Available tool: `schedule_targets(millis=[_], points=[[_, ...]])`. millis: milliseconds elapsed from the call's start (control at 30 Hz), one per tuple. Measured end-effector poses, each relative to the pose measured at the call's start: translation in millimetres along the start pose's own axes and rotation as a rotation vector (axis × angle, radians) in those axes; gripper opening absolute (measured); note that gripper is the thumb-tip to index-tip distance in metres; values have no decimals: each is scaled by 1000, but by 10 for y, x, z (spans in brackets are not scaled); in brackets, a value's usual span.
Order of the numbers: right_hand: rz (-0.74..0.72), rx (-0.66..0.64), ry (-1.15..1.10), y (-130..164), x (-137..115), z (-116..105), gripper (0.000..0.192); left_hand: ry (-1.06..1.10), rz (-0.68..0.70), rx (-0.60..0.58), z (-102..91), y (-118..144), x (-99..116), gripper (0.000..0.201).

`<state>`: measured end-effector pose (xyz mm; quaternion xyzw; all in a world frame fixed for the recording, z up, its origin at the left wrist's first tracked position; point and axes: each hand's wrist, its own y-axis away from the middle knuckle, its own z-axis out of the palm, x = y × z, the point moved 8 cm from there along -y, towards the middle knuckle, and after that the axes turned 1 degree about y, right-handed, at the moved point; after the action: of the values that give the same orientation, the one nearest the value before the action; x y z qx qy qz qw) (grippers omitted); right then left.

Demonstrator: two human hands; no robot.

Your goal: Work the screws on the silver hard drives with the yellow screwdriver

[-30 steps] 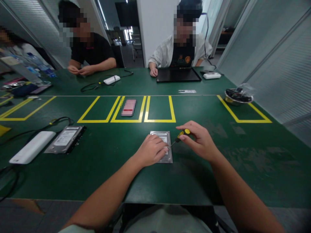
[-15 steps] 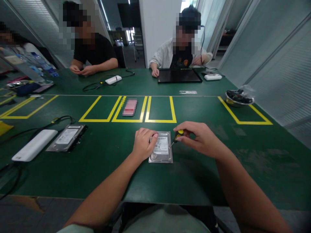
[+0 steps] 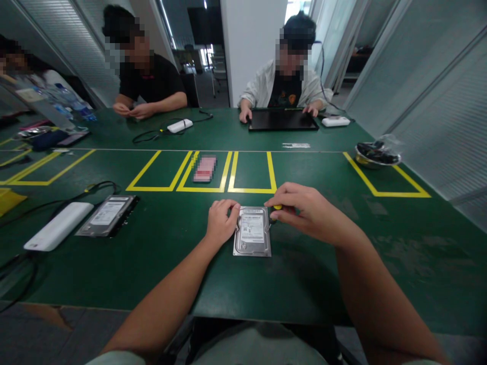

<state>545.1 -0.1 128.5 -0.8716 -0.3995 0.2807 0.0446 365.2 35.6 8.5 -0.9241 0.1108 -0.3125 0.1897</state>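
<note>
— What is lying nearest to the person, at the near edge of the green table?

— A silver metal hard drive with a white label is lying flat there, near the middle of the near edge. The left hand is gripping its left side, with the fingers curling over the far left corner. The right hand is closing around a small screwdriver with a yellow and black handle, and it is holding the tool at the far right corner of the drive. The tip is hidden, so I cannot tell if it is touching the drive.

— And what is lying to the left?

— A second silver hard drive is lying well apart, toward the left edge, and a long white plastic box is just beside it.

— What is standing further away?

— Yellow tape rectangles are marking the middle of the table. A metal bowl is sitting near the right edge. At the far edge, two other people are sitting; one is resting both hands on a flat black tray.
</note>
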Motion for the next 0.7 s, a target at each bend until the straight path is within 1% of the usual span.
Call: schedule_targets(millis=[133,300,500,700], points=[[17,-27,42,19,-27,-27,18,-14,4,-12,18,-15,-12,22],[48,-16,89,76,-13,-85,20,-48,-4,-36,46,-20,-63,20],[15,-73,55,75,-42,-56,13,-117,-51,-102,105,-29,-174,25],[9,-46,24,77,-80,-85,16,-155,-105,-165,184,-38,-287,27]])
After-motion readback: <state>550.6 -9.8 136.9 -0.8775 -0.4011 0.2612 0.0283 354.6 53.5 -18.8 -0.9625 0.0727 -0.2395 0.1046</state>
